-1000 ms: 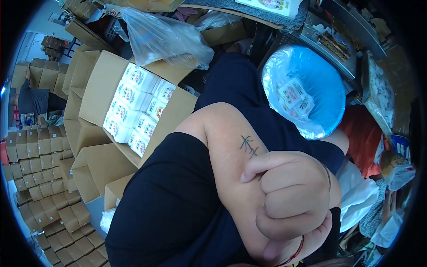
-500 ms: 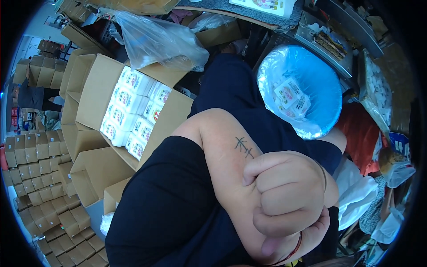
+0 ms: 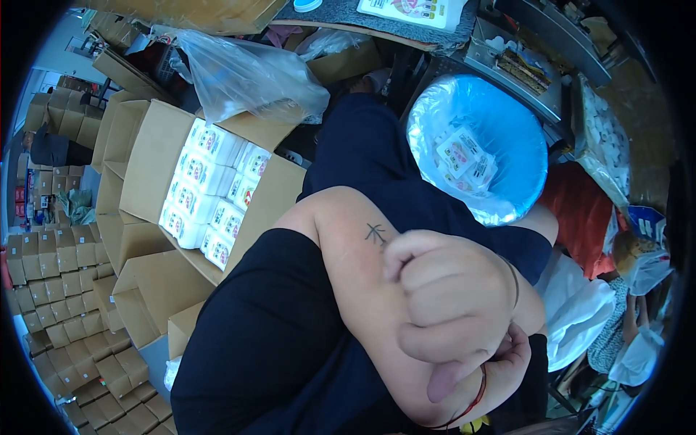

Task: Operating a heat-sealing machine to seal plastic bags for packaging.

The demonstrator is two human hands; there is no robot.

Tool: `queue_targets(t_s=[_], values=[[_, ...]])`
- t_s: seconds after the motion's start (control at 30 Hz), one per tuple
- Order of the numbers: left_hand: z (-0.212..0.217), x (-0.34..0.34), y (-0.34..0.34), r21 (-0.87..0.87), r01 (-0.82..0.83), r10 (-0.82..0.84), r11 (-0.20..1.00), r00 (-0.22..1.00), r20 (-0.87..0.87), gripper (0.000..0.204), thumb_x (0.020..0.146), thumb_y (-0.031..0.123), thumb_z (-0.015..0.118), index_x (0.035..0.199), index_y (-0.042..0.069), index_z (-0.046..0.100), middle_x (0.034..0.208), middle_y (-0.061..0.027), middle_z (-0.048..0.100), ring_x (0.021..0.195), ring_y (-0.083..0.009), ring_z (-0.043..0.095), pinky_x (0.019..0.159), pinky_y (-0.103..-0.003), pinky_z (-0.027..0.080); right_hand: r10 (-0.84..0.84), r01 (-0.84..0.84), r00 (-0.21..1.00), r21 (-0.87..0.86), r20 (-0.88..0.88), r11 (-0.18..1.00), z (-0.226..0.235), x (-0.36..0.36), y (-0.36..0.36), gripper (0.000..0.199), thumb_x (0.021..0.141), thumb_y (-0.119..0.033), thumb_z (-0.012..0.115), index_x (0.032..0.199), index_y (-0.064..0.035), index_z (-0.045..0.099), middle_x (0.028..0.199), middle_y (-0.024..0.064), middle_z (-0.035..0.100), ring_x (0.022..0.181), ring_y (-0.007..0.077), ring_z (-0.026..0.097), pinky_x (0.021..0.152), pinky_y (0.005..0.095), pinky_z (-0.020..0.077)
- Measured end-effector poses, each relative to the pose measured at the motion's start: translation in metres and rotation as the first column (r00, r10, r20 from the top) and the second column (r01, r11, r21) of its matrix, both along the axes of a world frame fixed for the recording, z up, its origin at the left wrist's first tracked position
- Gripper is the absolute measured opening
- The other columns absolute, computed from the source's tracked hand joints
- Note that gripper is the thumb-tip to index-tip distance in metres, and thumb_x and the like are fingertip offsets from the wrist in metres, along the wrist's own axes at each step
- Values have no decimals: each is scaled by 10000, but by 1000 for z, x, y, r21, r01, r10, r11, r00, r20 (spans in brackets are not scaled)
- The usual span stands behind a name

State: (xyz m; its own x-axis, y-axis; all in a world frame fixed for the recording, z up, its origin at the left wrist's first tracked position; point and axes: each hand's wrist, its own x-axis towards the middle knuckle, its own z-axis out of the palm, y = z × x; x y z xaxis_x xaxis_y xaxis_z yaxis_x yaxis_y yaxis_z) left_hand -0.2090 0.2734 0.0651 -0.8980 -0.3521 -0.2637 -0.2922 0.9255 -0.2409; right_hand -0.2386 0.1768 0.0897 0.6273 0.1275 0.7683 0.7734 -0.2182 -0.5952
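Note:
Both my forearms cross over my lap. My right hand (image 3: 453, 301), with a dark band at its wrist, is curled into a fist over my left forearm (image 3: 362, 268), which carries a small dark drawn mark. What lies inside the fist is hidden. My left hand (image 3: 516, 349) wears a red cord (image 3: 481, 388). Its bent fingers press together at the underside of my right wrist, and their tips are partly hidden. At left, an open cardboard box (image 3: 151, 170) holds stacked white printed packs (image 3: 194, 170).
Beyond my knees stands a blue bin (image 3: 533, 163) lined with clear plastic, with white printed packets (image 3: 464, 152) inside. A clear plastic bag (image 3: 246, 76) hangs beside the box. Stacked cartons (image 3: 61, 290) line the left. A table edge (image 3: 341, 13) crosses the top.
My fist has moved up slightly along my left forearm, covering more of the drawn mark. My left fingers show a little more closed. The whole view has shifted slightly.

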Motion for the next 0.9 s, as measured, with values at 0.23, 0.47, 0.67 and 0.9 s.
queue_targets(t_s=[0.23,0.47,0.67,0.9], values=[[1,-4,-4,-21,13,-13,1000,1000,13,276,865,295,612,897,22,615,794,-73,589,738,-227,606,878,-524,515,20,-19,999,13,-44,1000,-11,3,-6,364,842,-377,694,872,-15,671,745,102,541,684,297,545,833,500,453],[3,-10,-1,-21,18,-18,1000,1000,6,270,864,293,616,883,24,608,785,-68,578,730,-220,600,879,-520,514,-8,8,1000,23,12,1000,-9,3,-4,452,931,-445,655,773,-21,653,631,24,449,530,198,430,816,500,451],[5,-11,-1,-29,26,-26,999,1000,15,266,862,292,618,871,26,601,777,-64,570,723,-214,595,881,-517,513,-73,72,997,30,36,997,-12,8,-3,443,904,-444,687,772,-23,655,621,15,443,520,192,425,790,470,460],[7,-18,-3,-33,33,-32,999,999,13,263,861,290,621,856,28,593,768,-59,559,715,-207,589,883,-513,512,-104,104,994,0,-16,995,-14,-2,-9,412,878,-432,700,793,-31,654,650,43,480,566,237,478,853,483,455]])
